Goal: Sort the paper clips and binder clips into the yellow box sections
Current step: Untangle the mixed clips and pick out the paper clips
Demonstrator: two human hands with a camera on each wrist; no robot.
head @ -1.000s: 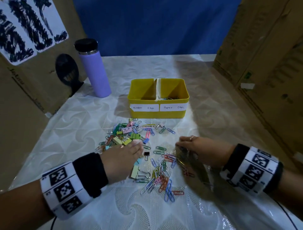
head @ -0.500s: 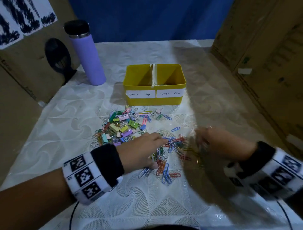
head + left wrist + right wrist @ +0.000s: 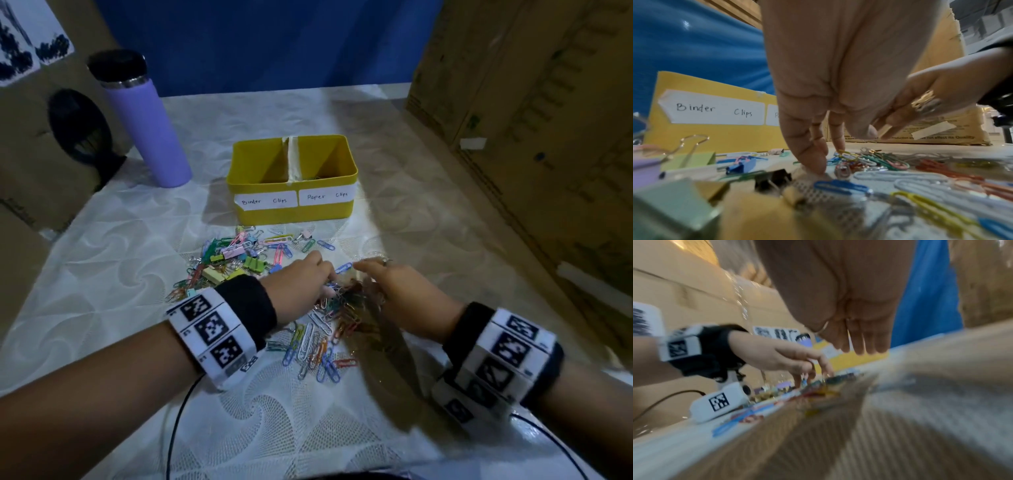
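Observation:
A yellow box (image 3: 260, 216) stands on the white cloth, its left section labelled Binder Clips and its right section Paper Clips. In front of it lie pastel binder clips (image 3: 233, 262) on the left and a heap of coloured paper clips (image 3: 322, 335) nearer me. My left hand (image 3: 329, 281) reaches into the paper clips, fingers pointing down. In the left wrist view one of its fingertips (image 3: 816, 167) presses the cloth beside a black binder clip (image 3: 772, 178). My right hand (image 3: 370, 274) faces it across the heap with straight fingers (image 3: 859, 345), holding nothing.
A purple bottle (image 3: 150, 126) with a black lid stands left of the box, a dark round object (image 3: 82, 133) behind it. Cardboard walls (image 3: 531, 137) close in the right and left sides. A black cable (image 3: 178, 428) runs over the near cloth.
Both hands have moved forward and toward each other over the paper clips. The left hand went right from the binder clips, and the loose clips lie drawn into a tighter heap.

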